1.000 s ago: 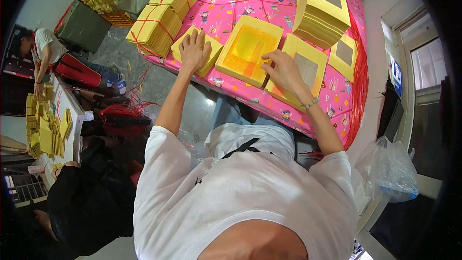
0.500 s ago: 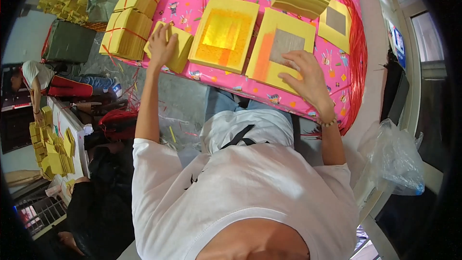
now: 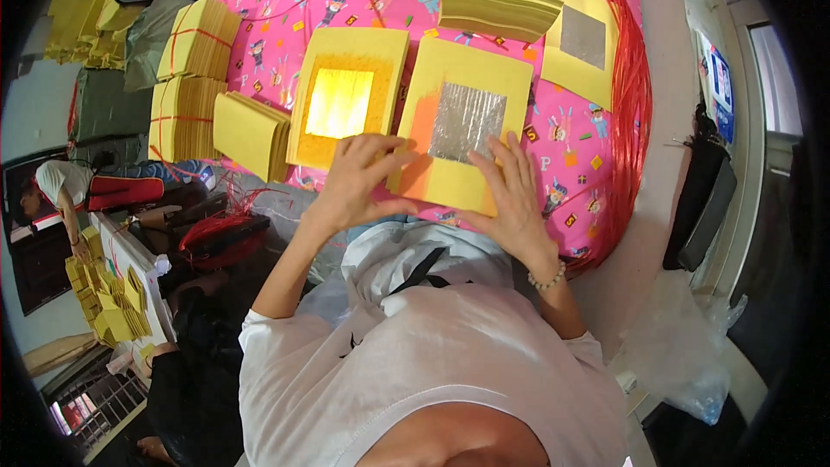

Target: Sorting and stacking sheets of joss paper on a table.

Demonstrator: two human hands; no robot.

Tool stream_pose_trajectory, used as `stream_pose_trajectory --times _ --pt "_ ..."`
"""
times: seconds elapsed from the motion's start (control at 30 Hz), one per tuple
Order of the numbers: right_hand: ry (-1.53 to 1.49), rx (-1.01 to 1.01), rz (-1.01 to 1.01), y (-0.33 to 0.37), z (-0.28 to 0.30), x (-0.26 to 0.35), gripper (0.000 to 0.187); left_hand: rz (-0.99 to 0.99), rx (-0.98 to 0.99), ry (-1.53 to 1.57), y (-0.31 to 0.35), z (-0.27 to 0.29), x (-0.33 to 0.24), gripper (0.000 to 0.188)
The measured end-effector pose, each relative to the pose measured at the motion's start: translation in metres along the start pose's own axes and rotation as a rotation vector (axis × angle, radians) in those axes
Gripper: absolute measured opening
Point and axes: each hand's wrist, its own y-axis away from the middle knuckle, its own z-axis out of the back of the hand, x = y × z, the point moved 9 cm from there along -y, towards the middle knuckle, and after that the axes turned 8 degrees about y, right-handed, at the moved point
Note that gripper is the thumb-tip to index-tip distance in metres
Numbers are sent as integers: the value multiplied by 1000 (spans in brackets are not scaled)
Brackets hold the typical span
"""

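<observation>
My left hand (image 3: pixel 361 175) reaches to the near left corner of a stack of yellow paper sheets (image 3: pixel 471 65) with a silver foil square and an orange band on top. Its fingers and thumb are apart. Over the near right part of the same stack lies my right hand (image 3: pixel 508 192), fingers spread, the tips beside the foil square. Left of it is a yellow paper stack with a shiny gold foil square (image 3: pixel 340 104) framed in orange. A smaller pile of folded yellow paper (image 3: pixel 249 134) leans further left.
Yellow paper bundles tied with red string (image 3: pixel 186 117) stand at the table's left edge. A tall yellow paper stack (image 3: pixel 506 4) and a silver-foil sheet (image 3: pixel 581 43) lie beyond. Red strands (image 3: pixel 635 121) hang along the pink table cover's (image 3: pixel 566 177) right side. Another person (image 3: pixel 65 186) works at left.
My left hand has left the folded paper pile and moved right to the silver-foil stack. My right hand has shifted slightly nearer and left. The view has shifted.
</observation>
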Motion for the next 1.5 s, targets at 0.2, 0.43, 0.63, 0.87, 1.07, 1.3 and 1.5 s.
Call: stream_pose_trajectory --times 0.2,0.43,0.63,0.87,1.07,1.3,1.5 --pt "-55 86 -12 -5 -3 -1 78 13 145 69 -12 -22 11 63" --pt "-78 123 -28 -10 -3 -1 82 51 204 127 -14 -25 15 62" --pt "-52 96 -19 -8 -5 3 79 17 161 134 -10 -24 14 58" --pt "10 15 -3 0 -8 7 78 -53 138 102 -1 -20 11 58" --pt "42 -63 -17 8 -11 13 74 -110 72 105 10 -15 8 54" --pt "138 -79 -10 10 -19 16 74 -138 5 121 22 -22 13 52" --pt "245 -141 24 10 -7 25 79 -163 -142 107 44 3 14 52"
